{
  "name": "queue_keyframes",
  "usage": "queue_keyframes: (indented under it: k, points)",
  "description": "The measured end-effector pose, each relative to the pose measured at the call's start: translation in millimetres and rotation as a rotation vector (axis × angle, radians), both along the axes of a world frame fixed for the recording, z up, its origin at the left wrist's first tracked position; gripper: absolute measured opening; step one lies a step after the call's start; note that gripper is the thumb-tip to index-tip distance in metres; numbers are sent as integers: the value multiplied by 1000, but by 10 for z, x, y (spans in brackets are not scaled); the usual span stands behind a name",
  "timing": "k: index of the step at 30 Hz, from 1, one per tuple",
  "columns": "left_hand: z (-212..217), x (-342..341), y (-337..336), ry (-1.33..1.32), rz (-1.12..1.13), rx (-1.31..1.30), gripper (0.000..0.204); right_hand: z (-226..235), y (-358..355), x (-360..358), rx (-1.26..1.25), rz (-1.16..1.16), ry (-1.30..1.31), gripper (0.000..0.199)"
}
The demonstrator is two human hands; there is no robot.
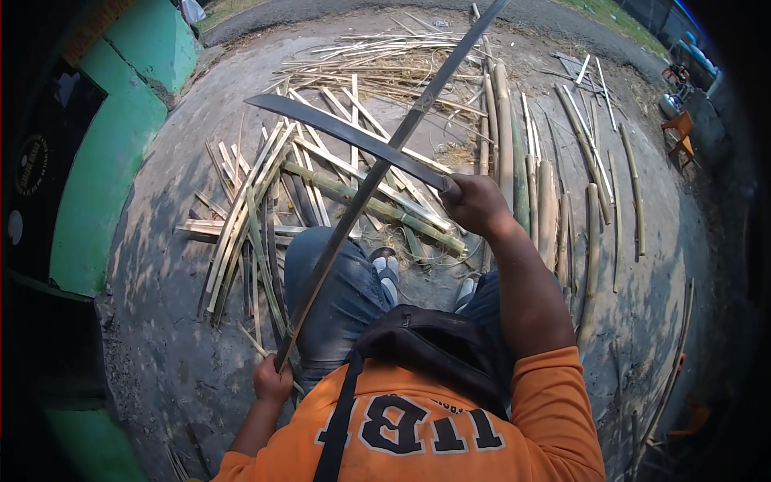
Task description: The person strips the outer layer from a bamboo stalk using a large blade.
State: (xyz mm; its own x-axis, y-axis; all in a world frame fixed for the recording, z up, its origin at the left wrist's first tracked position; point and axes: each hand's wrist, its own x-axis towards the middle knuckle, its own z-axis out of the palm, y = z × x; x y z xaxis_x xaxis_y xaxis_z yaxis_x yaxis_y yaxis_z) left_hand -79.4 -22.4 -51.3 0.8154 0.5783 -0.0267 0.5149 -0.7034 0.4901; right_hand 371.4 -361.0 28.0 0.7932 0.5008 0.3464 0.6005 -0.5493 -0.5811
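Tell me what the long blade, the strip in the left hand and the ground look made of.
Long blade: apparently metal, dark and dull grey, thin with a smooth edge, gripped by the right hand. Strip held by the left hand: likely split bamboo, grey-brown, long and flat like the pale split bamboo pieces lying around. Ground: seemingly rough concrete, grey and mottled.

Head camera is sitting on my head, looking steeply down and forward over my knees point(337, 281); close to them, bamboo strips point(361, 161) lying farther beyond. Only one view.
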Motion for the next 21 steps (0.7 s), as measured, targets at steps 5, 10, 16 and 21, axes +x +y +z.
queue_keyframes:
  k: [5,10,16,21]
  points:
    - [-8,-15,12,16,-1,-26,18,77,238,-203,-188,303,-266,18]
    - [-80,-33,70,4,-36,3,18,-70,47,187,-84,-39,-153,17]
    - [9,-11,15,47,10,-51,18,-55,-115,201,172,-316,145,18]
    - [7,31,16,69,0,-73,17,-4,101,-50,-29,19,-186,15]
